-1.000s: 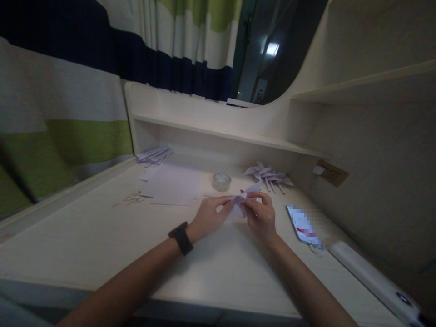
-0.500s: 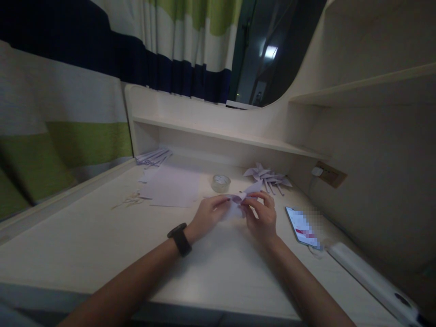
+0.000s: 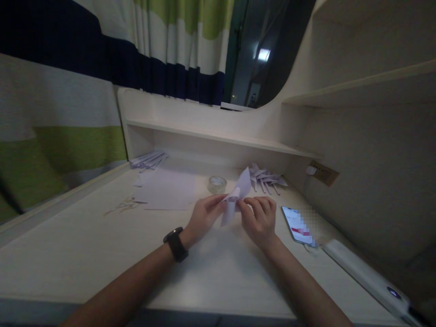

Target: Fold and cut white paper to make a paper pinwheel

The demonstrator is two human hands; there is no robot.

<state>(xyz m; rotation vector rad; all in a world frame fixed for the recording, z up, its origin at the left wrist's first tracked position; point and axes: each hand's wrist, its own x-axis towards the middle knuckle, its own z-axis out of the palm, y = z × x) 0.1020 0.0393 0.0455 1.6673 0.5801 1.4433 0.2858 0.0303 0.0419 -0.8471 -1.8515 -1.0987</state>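
— Looking at the middle of the desk [image 3: 85,254], what is held there?

— A piece of pale purple paper [image 3: 235,197] is pinched between both hands, lifted just above the desk top. One corner is turned up toward the shelf; another flap hangs down between the hands.

— How are the hands set?

— The left hand [image 3: 203,217] is closed on the paper's left side, thumb and fingertips pressed to it, and a dark watch [image 3: 175,244] is worn on that wrist. The right hand [image 3: 260,220] is closed on the paper's right side, fingers curled narrowly over the fold. The two hands are just beside each other, joined by the paper.

— And what is seen around them?

— A roll of clear tape [image 3: 217,184] is placed just behind the hands. A flat sheet [image 3: 168,190] is laid to the left of it, with thin scraps [image 3: 122,205] near its left edge. A bundle of folded strips [image 3: 148,160] is kept at the back left. A pile of folded paper shapes [image 3: 265,178] is gathered at the back right. A phone [image 3: 298,225] is laid face up, near the right hand but apart from it.
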